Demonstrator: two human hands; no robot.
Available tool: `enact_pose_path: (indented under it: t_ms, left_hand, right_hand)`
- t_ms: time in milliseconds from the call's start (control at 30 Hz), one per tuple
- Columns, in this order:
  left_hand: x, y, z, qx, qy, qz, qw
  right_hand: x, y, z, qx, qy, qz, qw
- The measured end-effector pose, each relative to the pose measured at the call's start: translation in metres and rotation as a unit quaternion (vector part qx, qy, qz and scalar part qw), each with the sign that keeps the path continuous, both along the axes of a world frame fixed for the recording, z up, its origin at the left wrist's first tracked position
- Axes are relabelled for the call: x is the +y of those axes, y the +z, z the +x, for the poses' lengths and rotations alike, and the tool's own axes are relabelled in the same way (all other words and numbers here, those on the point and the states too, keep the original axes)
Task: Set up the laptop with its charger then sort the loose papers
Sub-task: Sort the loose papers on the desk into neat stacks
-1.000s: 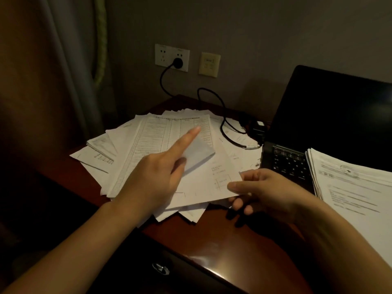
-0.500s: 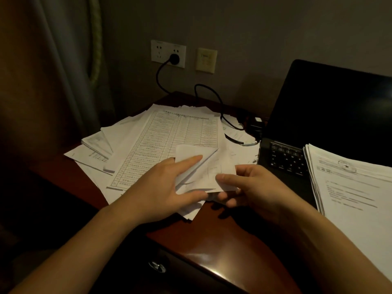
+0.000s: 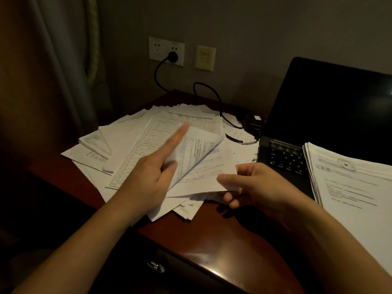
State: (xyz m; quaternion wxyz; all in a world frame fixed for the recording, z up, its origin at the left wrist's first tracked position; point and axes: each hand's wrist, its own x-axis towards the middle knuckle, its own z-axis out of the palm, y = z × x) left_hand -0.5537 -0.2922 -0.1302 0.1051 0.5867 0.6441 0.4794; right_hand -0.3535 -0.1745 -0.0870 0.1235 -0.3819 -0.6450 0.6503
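Grip, right hand (image 3: pixel 254 187): thumb on top and fingers beneath, pinching the near right corner of a flat sheet (image 3: pixel 203 179), which was held slightly above the pile.
Grip, left hand (image 3: pixel 146 179): forefinger stretched straight along a curled sheet (image 3: pixel 201 145), thumb at its lower edge. Motion blur left it unclear whether the sheet was pinched or merely propped.
Loose papers (image 3: pixel 127 145): fanned untidily across the left part of the desk (image 3: pixel 212 236), with a gridded table sheet (image 3: pixel 148 149) lying on top beside the left hand.
Laptop (image 3: pixel 328 113): open at the right rear, screen dark.
Charger cable (image 3: pixel 212 94): plug seated in the wall socket (image 3: pixel 161 49), lead running down to a charger brick (image 3: pixel 254 124) just beside the laptop. The joint to the laptop itself was not discernible.
Squared stack (image 3: pixel 350 187): lying over the right part of the keyboard (image 3: pixel 284 160).
Progress: charger stage judged complete or nearly so. Sorting was judged under way, with the greater part of the loose papers left to sort.
Edges: the near tip of the pile lay close to the desk's front edge; whether it overhung could not be told.
Open room: bare wood showed in front, between the pile and the squared stack. Cable loops bounded the pile at the rear, the laptop at the right.
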Motion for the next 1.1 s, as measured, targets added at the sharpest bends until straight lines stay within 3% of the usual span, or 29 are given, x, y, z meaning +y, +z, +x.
enact_pose_path:
  t_ms: [200,433,567,667,800,967,1100]
  left_hand:
    - [0.001,0.000,0.005,0.059,-0.021,-0.081,0.995]
    - [-0.001,0.001,0.003,0.014,-0.005,-0.020,1.000]
    - [0.001,0.000,0.001,0.016,-0.014,-0.003,1.000]
    - [-0.001,0.000,0.004,0.036,-0.045,-0.042,0.997]
    - [-0.001,0.001,0.006,0.030,-0.027,-0.031,0.999]
    - [-0.001,0.001,0.006,0.046,0.009,-0.009,0.999]
    - [0.002,-0.005,0.001,0.039,0.031,0.000,0.999]
  right_hand:
    - [-0.006,-0.009,-0.007,-0.016,-0.035,0.066,0.997]
    - [0.004,-0.002,0.004,0.024,0.011,-0.005,1.000]
    - [0.003,-0.003,0.003,0.021,-0.003,0.036,0.999]
    - [0.001,-0.005,0.000,0.057,-0.008,0.061,0.996]
    - [-0.005,-0.003,-0.003,0.093,-0.004,0.047,0.995]
    - [0.009,-0.014,-0.003,-0.025,-0.108,0.228,0.967]
    - [0.012,-0.017,-0.004,-0.008,-0.119,0.187,0.975]
